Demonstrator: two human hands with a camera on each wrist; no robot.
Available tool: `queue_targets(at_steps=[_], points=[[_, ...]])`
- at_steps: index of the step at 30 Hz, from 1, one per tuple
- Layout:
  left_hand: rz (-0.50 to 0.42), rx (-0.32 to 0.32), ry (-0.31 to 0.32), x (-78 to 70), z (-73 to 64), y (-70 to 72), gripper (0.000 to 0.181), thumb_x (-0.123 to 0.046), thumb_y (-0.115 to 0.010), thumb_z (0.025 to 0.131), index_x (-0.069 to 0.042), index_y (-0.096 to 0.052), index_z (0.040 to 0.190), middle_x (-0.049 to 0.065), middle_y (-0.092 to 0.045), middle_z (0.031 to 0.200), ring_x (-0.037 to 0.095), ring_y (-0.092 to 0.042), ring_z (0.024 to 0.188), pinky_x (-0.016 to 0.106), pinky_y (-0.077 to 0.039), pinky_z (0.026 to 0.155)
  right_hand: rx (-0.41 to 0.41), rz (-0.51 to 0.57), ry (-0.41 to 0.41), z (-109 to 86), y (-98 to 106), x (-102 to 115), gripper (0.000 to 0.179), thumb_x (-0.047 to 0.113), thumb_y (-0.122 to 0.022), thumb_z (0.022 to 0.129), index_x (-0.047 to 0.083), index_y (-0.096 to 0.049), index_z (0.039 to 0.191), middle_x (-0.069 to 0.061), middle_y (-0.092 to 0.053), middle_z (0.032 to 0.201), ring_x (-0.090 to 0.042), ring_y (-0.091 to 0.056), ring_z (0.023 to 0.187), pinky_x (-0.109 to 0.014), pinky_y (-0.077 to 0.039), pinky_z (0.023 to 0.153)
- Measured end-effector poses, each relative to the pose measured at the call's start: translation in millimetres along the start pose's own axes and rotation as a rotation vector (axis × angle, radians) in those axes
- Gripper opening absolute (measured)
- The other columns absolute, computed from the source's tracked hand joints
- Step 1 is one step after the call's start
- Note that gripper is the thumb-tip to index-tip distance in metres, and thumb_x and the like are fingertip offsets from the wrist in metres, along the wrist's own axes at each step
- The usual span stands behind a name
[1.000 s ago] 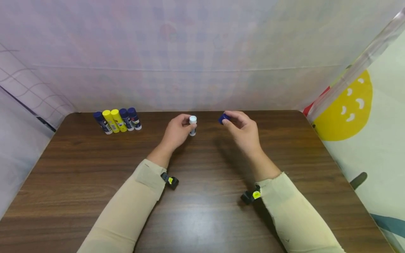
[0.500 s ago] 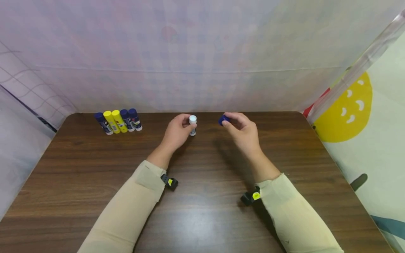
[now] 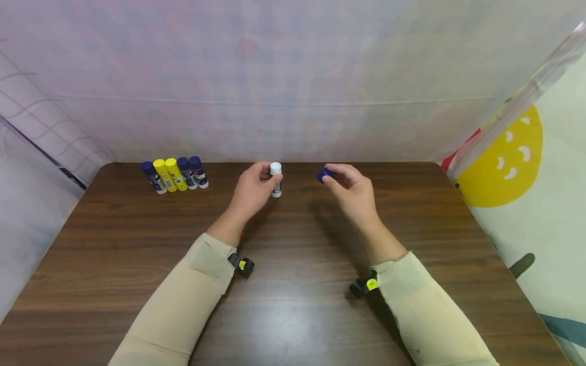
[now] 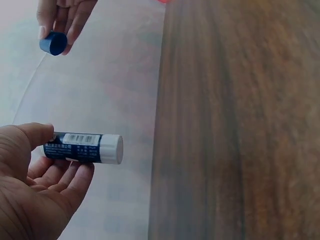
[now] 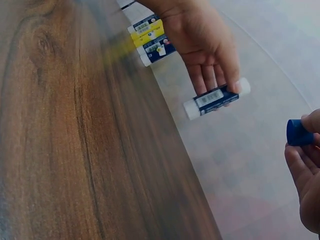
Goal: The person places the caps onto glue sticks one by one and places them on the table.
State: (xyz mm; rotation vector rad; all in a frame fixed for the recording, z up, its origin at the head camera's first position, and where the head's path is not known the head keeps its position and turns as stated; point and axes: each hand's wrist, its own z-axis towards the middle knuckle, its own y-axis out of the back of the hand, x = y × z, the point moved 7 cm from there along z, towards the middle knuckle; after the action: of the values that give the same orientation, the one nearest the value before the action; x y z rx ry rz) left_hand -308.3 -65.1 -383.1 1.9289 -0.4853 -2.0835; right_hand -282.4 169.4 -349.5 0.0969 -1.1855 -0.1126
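My left hand (image 3: pixel 251 190) grips an uncapped glue stick (image 4: pixel 80 147) between thumb and fingers. The stick has a dark blue label with a barcode, a white base and a white top, and it stands roughly upright in the head view. To its right, my right hand (image 3: pixel 356 195) pinches a blue cap (image 3: pixel 324 176) with thumb and fingertips. The cap's hollow end shows in the left wrist view. A gap separates cap and glue stick. Both hands are over the far part of the wooden table.
A row of several capped glue sticks (image 3: pixel 175 174), dark blue and yellow, stands at the far left of the brown table (image 3: pixel 284 284). Behind the table's far edge hangs a pale curtain (image 3: pixel 274 76). A yellow printed shape (image 3: pixel 503 162) is on the right-hand sheet.
My left hand has moved slightly left with the glue stick, whose top now sits a little higher in view. The right hand with the cap has hardly moved.
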Motion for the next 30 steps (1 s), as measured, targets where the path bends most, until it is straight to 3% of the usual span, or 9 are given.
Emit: queue_targets(at_steps=[11, 30], points=[[-0.003, -0.017, -0.038, -11.1, -6.1, 5.7, 0.046, -0.035, -0.064, 0.104, -0.013, -0.057, 0.144, 0.009, -0.064, 0.138, 0.023, -0.064, 0.124, 0.043, -0.057, 0.102, 0.005, 0.004, 0.011, -1.0, -0.8, 2.4, 0.030, -0.001, -0.072, 0.095, -0.010, -0.068, 0.124, -0.023, -0.066, 0.126, -0.004, -0.069, 0.105, -0.019, -0.058, 0.092], [0.028, -0.039, -0.065, -9.6, -11.5, 8.3, 0.045, -0.035, -0.074, 0.097, -0.012, -0.066, 0.134, 0.009, -0.071, 0.129, 0.024, -0.069, 0.115, 0.044, -0.060, 0.094, 0.021, 0.011, 0.048, -3.2, -4.8, 12.5, 0.031, -0.003, -0.071, 0.095, -0.014, -0.067, 0.124, -0.023, -0.066, 0.125, -0.004, -0.070, 0.105, -0.020, -0.058, 0.093]])
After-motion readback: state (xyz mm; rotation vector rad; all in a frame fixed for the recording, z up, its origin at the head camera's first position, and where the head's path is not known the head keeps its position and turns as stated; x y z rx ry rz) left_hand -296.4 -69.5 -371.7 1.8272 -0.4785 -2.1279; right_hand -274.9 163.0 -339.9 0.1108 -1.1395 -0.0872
